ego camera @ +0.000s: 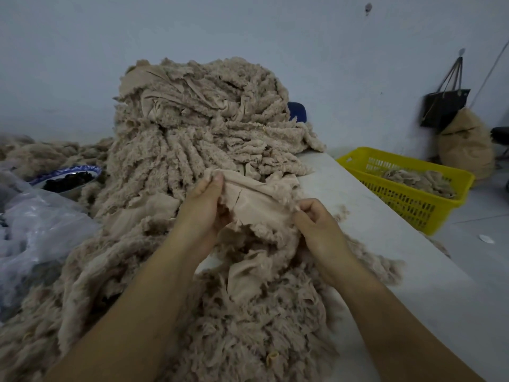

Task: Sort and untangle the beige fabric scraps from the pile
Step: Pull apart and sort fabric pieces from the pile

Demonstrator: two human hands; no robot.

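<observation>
Fabric scrap [256, 205], beige and fuzzy-edged, is stretched between both hands above the pile [192, 139] on the white table [385, 244]. Left hand [205, 205] pinches its upper left edge; right hand [316, 219] pinches its right edge. A yellow basket [429, 205] holding more scraps sits right of the table.

So the pile [198, 128] was stacked at the back of the table [385, 238], more scraps [248, 326] spread in front of it. A bowl [66, 176] was tucked just left of the pile, a plastic bag [35, 224] laid in front of that. Right of the table a basket [413, 205] was set, a sack [465, 150] propped behind it, under a bag [443, 108] hung on the wall [82, 64].
</observation>
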